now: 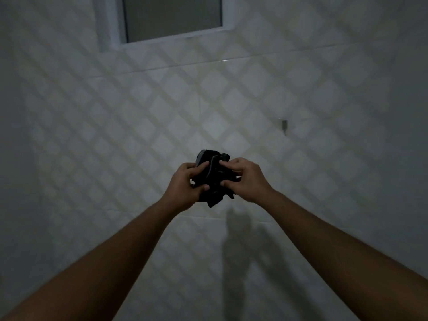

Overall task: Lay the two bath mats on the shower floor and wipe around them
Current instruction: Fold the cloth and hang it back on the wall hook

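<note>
Dark bunched cloth (212, 177) gripped between left hand (185, 184) and right hand (244, 178), fingers curled into folds (both arms outstretched), raised before tiled wall (139, 112), well below window (172, 17). Small hook (284, 125) right of cloth.

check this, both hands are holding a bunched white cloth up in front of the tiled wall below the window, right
Not quite: the cloth is black, not white. The head view shows it bunched between the left hand and the right hand, held up in front of the tiled wall below the window.
</note>
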